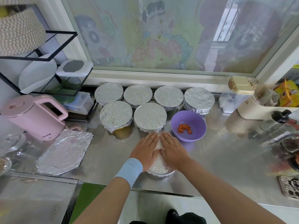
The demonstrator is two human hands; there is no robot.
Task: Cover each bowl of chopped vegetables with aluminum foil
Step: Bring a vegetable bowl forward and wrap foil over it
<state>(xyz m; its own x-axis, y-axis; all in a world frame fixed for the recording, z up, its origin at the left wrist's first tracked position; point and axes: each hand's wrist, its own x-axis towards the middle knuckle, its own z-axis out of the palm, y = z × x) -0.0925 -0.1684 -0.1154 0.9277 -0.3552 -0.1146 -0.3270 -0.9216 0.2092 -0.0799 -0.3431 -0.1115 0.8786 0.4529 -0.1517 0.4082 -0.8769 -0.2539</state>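
We see both hands lying flat with the palms down, side by side and just apart. The left hand (pixel 144 150) keeps its fingers straight and close together, pointing away from the body and a little to the right. The right hand (pixel 174 150) lies the same way, with its fingers turned a little to the left. The two thumbs almost meet. The bare left forearm (pixel 103 199) comes up from the lower left and the bare right forearm (pixel 218 188) from the lower right. A light blue cloth band (pixel 129 171) sits round the left wrist.
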